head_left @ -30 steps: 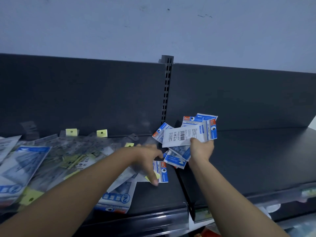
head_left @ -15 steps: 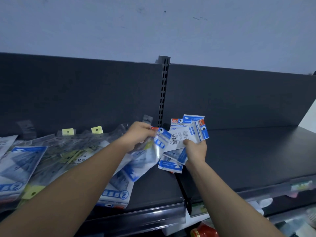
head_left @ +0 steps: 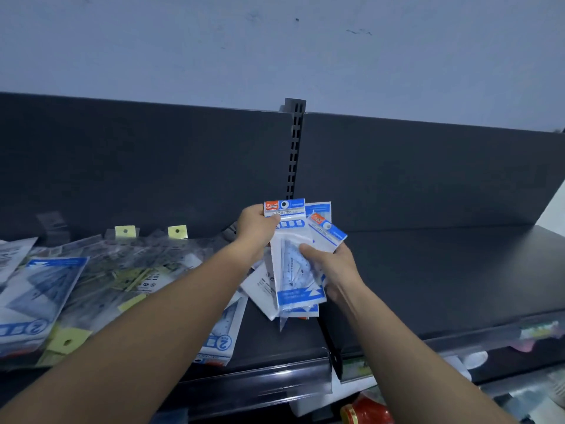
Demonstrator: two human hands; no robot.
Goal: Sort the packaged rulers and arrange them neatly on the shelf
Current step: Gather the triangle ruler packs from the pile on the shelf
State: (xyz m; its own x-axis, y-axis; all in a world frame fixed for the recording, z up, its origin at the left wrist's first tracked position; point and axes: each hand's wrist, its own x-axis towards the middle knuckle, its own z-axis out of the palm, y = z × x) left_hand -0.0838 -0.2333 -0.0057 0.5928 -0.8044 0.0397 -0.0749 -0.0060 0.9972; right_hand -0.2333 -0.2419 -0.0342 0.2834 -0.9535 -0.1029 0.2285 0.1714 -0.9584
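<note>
A fanned stack of blue-and-white ruler packs [head_left: 298,280] hangs above the dark shelf [head_left: 443,276], near the seam between its two boards. My right hand [head_left: 336,264] grips this stack from the right, thumb across the front pack. My left hand [head_left: 256,228] pinches the top left corner of the front pack, which shows a clear set square. A loose heap of other ruler packs [head_left: 101,276], some with yellow hang tabs, lies on the left board. One blue-and-white pack [head_left: 221,338] lies near the front edge under my left forearm.
The shelf's dark back panel [head_left: 153,166] and a slotted upright [head_left: 294,148] rise behind the packs. The right board is bare. Below the front rail [head_left: 256,381] a lower shelf holds a red item [head_left: 367,408] and pale goods.
My left hand picked a pack out of the heap, carried it right and laid it upright on the front of the stack in my right hand.
</note>
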